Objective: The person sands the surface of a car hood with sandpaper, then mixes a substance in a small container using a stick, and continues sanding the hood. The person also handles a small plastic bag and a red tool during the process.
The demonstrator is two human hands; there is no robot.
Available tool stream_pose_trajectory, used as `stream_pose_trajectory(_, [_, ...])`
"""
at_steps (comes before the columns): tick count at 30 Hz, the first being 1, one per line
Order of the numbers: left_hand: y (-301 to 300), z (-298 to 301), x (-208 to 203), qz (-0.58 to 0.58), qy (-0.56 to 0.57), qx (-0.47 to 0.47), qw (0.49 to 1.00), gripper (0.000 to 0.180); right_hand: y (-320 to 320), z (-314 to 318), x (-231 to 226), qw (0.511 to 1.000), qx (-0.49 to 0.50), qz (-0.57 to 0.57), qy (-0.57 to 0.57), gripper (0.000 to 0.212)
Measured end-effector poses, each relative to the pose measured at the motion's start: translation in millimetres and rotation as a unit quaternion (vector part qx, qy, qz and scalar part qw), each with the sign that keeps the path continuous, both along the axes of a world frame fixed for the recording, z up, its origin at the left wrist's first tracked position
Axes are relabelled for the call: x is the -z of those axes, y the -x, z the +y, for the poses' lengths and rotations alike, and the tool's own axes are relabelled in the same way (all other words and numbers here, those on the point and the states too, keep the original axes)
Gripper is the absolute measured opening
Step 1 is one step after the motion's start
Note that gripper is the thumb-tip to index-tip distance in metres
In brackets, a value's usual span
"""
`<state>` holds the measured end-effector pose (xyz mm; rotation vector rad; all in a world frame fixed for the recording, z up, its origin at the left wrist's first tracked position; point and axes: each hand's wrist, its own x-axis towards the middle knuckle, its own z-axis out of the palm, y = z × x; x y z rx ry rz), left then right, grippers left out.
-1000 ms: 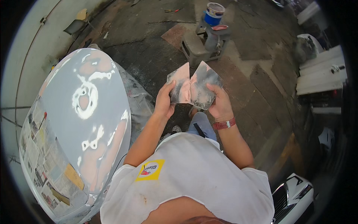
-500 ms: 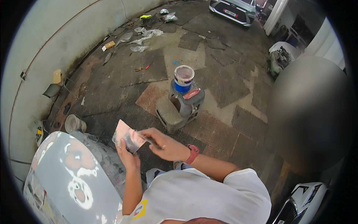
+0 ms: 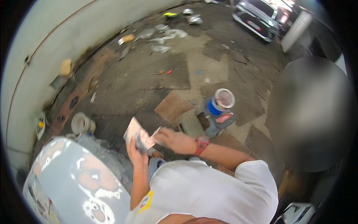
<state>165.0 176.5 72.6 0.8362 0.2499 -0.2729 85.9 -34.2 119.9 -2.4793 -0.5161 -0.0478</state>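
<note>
My left hand (image 3: 137, 155) grips a flat mixing board (image 3: 133, 127) from below, thumb on its near side. Pink paste, like body filler, covers its far corner, and a grey smeared patch shows near my thumb. At the board's right edge my right hand (image 3: 177, 141), with a red watch on the wrist, is closed on a thin putty spreader (image 3: 155, 132) that carries pink paste; motion blurs its shape. To the lower left stands a glossy grey-white car body panel (image 3: 67, 175) with pinkish filler patches (image 3: 91, 170).
Ahead to the right, a grey step stool (image 3: 190, 121) holds a blue-and-white can (image 3: 215, 107) and a red-labelled item (image 3: 224, 118). A white bucket (image 3: 80, 123) stands beyond the panel. Pliers (image 3: 160, 72) and plastic sheeting (image 3: 169, 36) lie on the floor; a car (image 3: 257, 18) is parked far right.
My view has turned left, so the stool, can and parked car sit farther right. Both hands stay at the board; pink paste now shows on the spreader, at the board's right edge.
</note>
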Motion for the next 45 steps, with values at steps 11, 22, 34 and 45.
stream_pose_trajectory(11, [-273,46,-31,-0.078,-0.094,-0.027,0.992,0.041,-283,56,-55,0.736,0.128,0.264,-0.61,0.043])
stream_pose_trajectory(22, [-536,54,-23,0.019,-0.064,0.02,0.998,0.043,-547,-8,12,0.777,0.18,0.321,-0.511,0.043])
stream_pose_trajectory(34, [-817,-3,-28,0.058,-0.106,-0.17,0.978,0.049,-871,-48,46,0.736,0.148,0.316,-0.58,0.033])
stream_pose_trajectory(45, [-1074,4,5,-0.036,-0.076,-0.189,0.978,0.056,-1138,13,68,0.577,0.31,0.273,-0.705,0.034])
